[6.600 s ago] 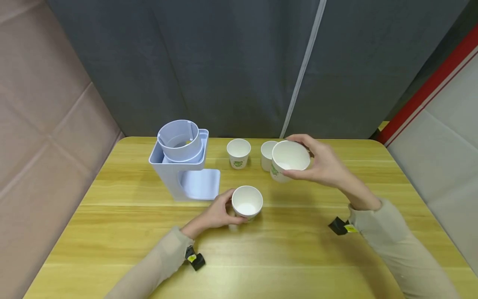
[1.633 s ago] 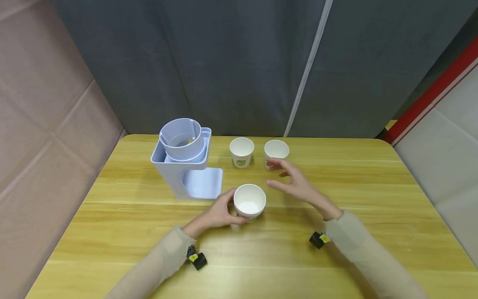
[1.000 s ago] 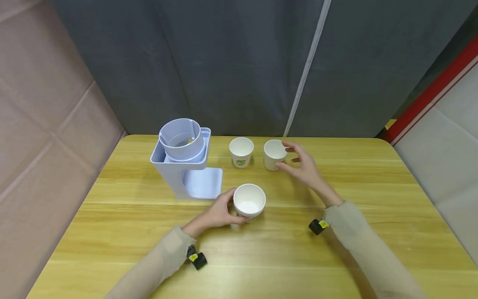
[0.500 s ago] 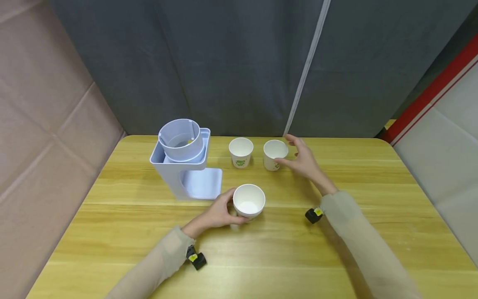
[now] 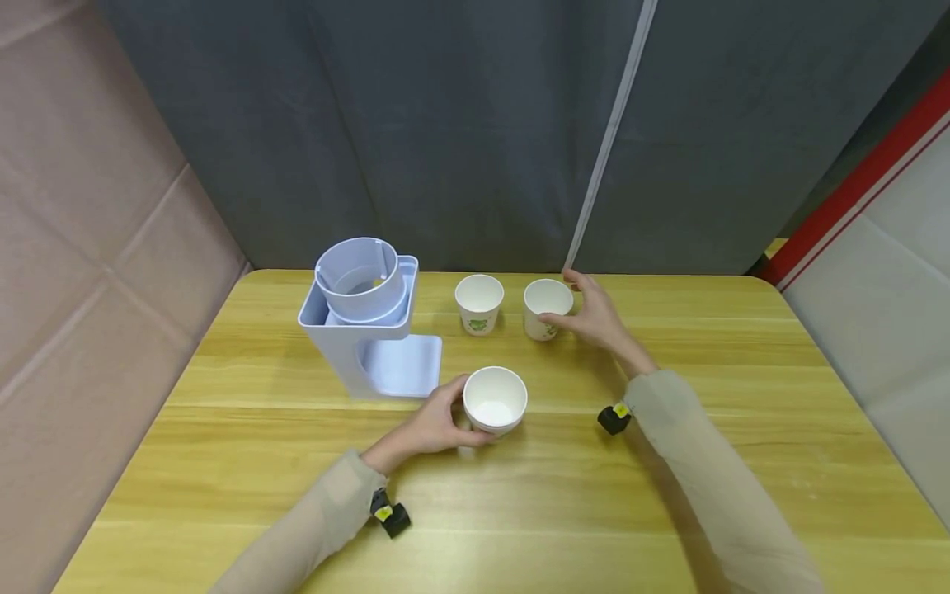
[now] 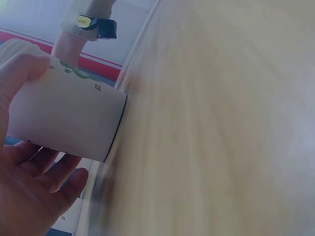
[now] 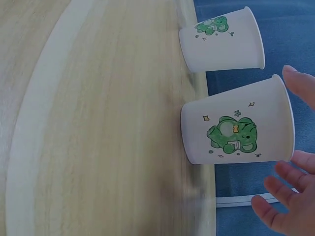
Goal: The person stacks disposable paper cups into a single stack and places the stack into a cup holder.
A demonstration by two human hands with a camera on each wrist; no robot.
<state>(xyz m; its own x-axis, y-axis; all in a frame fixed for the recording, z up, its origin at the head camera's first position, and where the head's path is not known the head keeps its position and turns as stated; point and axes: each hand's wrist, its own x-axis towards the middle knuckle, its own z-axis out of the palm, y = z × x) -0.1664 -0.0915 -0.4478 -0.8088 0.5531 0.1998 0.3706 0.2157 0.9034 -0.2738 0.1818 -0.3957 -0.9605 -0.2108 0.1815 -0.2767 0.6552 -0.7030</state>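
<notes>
My left hand point(image 5: 438, 421) holds a stack of white paper cups point(image 5: 496, 399) upright on the table in the head view. Several nested rims and a green print show on that stack in the left wrist view, with the thumb on one side and the fingers on the other. At the back, my right hand point(image 5: 596, 316) reaches round a single paper cup point(image 5: 536, 322), thumb across its front and index finger behind its rim. This cup stands on the table with its green bear print point(image 7: 234, 133) facing the right wrist camera. Another matching cup point(image 5: 478, 307) stands to its left.
A pale blue appliance-like stand point(image 5: 341, 355) with a round open container point(image 5: 359, 293) on top occupies the left back. Its flat base point(image 5: 404, 367) lies beside the cup stack. A dark curtain point(image 5: 445, 148) hangs behind the wooden table point(image 5: 519, 528).
The cup my right hand held aloft 6.6 seconds ago is no longer separate. The right hand has moved to the back right cup, whose print has turned into view. The left hand stays put.
</notes>
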